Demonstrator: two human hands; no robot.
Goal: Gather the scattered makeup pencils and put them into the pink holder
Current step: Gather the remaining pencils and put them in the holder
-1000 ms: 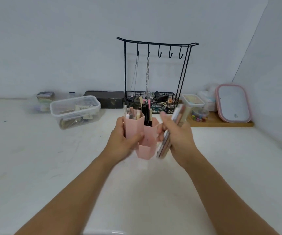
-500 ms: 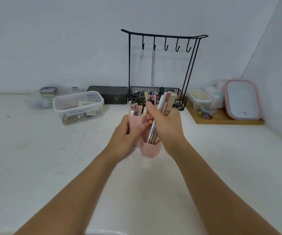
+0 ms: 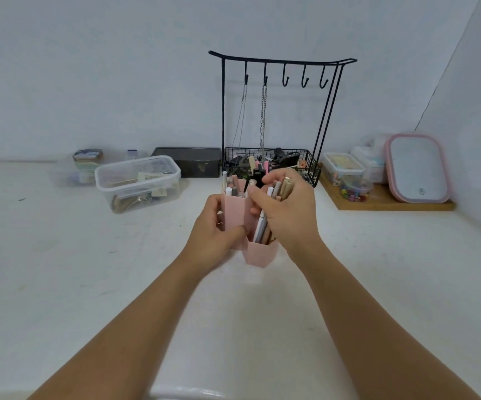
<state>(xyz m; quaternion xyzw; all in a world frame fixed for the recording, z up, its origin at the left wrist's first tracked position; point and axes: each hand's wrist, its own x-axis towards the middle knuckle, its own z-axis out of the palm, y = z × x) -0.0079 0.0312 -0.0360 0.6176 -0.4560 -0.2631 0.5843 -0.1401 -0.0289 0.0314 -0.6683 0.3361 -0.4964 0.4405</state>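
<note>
White countertop point(image 3: 60, 269) against a pale wall, corner at right. Far left, by the wall: a small stack of tins point(image 3: 87, 160). Next, a clear plastic tub point(image 3: 138, 183) with clutter inside, and behind it a dark box point(image 3: 188, 161). Centre: the left hand point(image 3: 214, 226) grips the pink holder point(image 3: 259, 254) around its tall left compartment, thumb across the front face. The holder stands on the countertop between both hands; several pencils already stand in its rear compartments. The right hand point(image 3: 288, 212) is closed around a bundle of makeup pencils point(image 3: 262, 226), their lower ends inside the low front compartment, upper ends protruding past the fingers. Behind: a black wire rack point(image 3: 279, 59) with hooks, two chains hanging, basket below. Right: small containers point(image 3: 344, 168) and a pink-rimmed mirror point(image 3: 417, 168) on a wooden tray point(image 3: 392, 203).
</note>
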